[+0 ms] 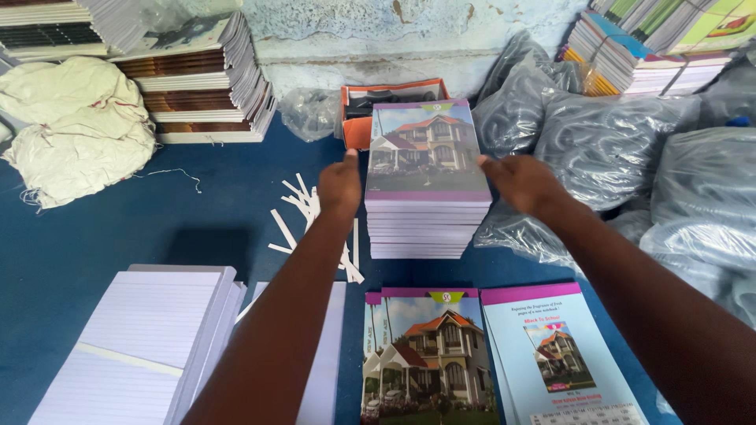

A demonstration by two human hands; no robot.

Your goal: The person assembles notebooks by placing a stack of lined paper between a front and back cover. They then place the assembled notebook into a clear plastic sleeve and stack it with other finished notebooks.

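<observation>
A stack of notebooks (426, 212) with a house picture on the purple-edged top cover stands on the blue floor in the middle. My left hand (340, 186) presses flat against the stack's left side and my right hand (520, 182) against its right side, clasping it between them. Closer to me lie loose printed covers (429, 358) showing the same house, and light blue back covers (551, 354) beside them.
Stacks of ruled white paper (150, 338) lie at the near left, white paper strips (303, 206) beside my left arm. Clear plastic bags (630, 149) fill the right. Notebook piles (201, 86) and white cloth sacks (75, 126) sit at the back left, an orange box (358, 118) behind the stack.
</observation>
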